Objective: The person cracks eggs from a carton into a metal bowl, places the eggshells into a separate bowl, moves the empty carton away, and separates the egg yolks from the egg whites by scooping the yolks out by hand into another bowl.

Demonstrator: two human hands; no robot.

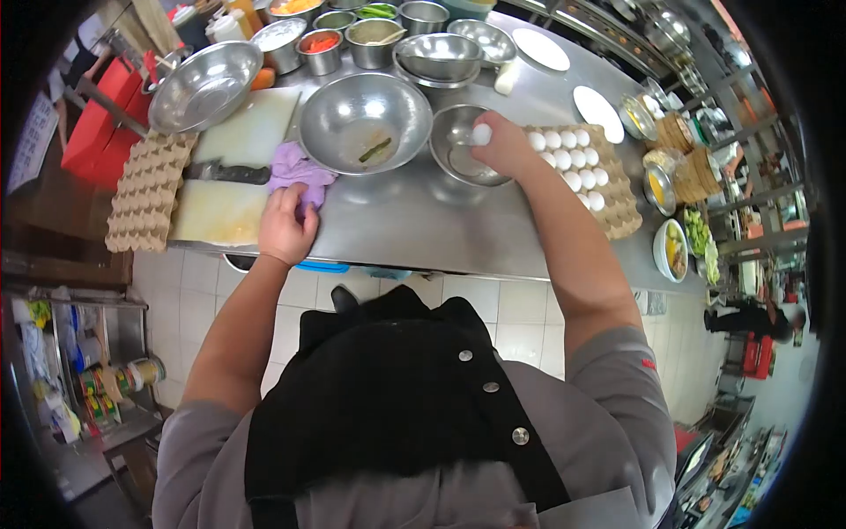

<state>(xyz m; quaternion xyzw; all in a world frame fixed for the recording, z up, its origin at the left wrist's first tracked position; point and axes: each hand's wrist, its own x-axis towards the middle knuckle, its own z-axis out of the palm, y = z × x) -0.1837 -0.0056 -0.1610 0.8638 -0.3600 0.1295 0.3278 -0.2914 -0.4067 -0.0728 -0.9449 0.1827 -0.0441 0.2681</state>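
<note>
Along a steel counter (423, 220) stand metal bowls, small steel pots of cut food at the far edge, and white plates (540, 49) toward the right. Pale tiled floor (520, 306) shows below the near edge. Shelves (79, 353) with packets and cans fill the lower left of the room, and a person in dark clothes (753, 322) stands well apart at the far right.

Both arms reach forward over the counter. The right hand (509, 148) is above the rim of the small bowl (445, 145), palm turned downward, thumb and fingers closed around a white egg (481, 134), which sits over the bowl's opening. Just beside that arm, a cardboard tray (624, 216) holds rows of more white eggs (575, 160). Left of the small bowl is a larger bowl (326, 132) with a strip of something green in it.

The left hand (288, 227) rests on the near side of a lilac cloth (300, 172), fingers bent and close together; whether they grip it I cannot tell. A dark knife (227, 171) lies across the pale cutting board (247, 123), its handle toward the cloth.

Writing on a sheet (33, 141) at far left is too small to read, and red lettering (649, 363) on the right sleeve is blurred.
</note>
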